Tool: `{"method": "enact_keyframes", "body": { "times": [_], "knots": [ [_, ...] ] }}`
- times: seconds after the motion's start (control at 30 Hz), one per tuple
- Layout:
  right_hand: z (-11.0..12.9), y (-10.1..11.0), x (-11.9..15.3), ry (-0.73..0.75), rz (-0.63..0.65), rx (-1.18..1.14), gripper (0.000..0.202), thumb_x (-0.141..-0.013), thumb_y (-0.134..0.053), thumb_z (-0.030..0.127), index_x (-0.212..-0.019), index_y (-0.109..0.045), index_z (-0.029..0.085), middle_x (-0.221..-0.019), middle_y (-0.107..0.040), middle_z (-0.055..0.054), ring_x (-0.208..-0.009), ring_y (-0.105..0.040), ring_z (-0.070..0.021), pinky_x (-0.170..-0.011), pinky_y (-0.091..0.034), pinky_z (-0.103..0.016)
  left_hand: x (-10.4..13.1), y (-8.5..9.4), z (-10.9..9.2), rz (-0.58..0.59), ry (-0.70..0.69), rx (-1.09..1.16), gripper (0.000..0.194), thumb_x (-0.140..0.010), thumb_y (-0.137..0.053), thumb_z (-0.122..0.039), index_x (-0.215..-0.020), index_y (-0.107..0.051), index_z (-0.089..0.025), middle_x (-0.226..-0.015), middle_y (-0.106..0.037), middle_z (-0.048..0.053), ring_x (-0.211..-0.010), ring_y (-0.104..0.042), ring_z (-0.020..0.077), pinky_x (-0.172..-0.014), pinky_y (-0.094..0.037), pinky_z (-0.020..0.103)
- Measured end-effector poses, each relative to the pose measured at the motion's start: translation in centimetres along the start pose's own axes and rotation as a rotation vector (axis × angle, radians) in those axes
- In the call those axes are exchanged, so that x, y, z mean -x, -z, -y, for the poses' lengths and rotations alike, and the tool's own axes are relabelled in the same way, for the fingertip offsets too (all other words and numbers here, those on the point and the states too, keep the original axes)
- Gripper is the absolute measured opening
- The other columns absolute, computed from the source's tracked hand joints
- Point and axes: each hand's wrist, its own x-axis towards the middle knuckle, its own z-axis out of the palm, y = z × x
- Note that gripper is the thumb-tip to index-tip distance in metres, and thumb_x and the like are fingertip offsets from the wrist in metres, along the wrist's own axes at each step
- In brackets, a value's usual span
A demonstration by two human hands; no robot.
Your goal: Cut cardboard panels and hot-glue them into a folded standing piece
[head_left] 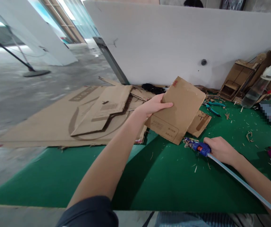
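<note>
While left hand (154,105) pinches flat cardboard rectangle (183,108), right hand (221,150) clasps blue plastic glue gun (202,148).

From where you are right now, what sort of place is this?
It looks like a craft workshop. The right hand holds a hot glue gun, teal-handled pliers lie near cardboard scraps, and flattened cardboard boxes are piled on the green worktop.

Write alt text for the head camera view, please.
A person's left hand holds up a cardboard piece while the right hand grips a blue glue gun over a green work surface. Flattened cardboard lies to the left; teal-handled pliers lie to the right.
</note>
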Motion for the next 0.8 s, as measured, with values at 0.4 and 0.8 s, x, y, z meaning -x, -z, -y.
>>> {"method": "enact_keyframes", "body": {
  "times": [0.4, 0.8],
  "knots": [
    [0.9, -0.4, 0.0, 0.123, -0.011, 0.117, 0.012, -0.087, -0.055, 0.03, -0.085, -0.052, 0.019, -0.073, -0.068, -0.003, -0.064, -0.064, -0.0181, -0.053, -0.016, -0.031, 0.0, 0.0, 0.1, 0.001, 0.006, 0.008, 0.063, -0.07, -0.074, -0.039, -0.125, -0.053, -0.018, -0.123, -0.064, 0.011, -0.111, -0.062, 0.029, -0.09, -0.053, 0.042],
    [0.4, -0.3, 0.4, 0.115, -0.113, 0.058, 0.018, -0.091, -0.052, 0.033, -0.102, -0.054, 0.018, -0.079, -0.07, -0.003, -0.07, -0.066, -0.019, -0.055, -0.024, -0.029, 0.0, 0.2, 0.1, 0.008, 0.001, -0.003, 0.063, -0.072, -0.074, -0.04, -0.126, -0.053, -0.017, -0.124, -0.064, 0.011, -0.113, -0.061, 0.0293, -0.091, -0.053, 0.042]
  ]
}}
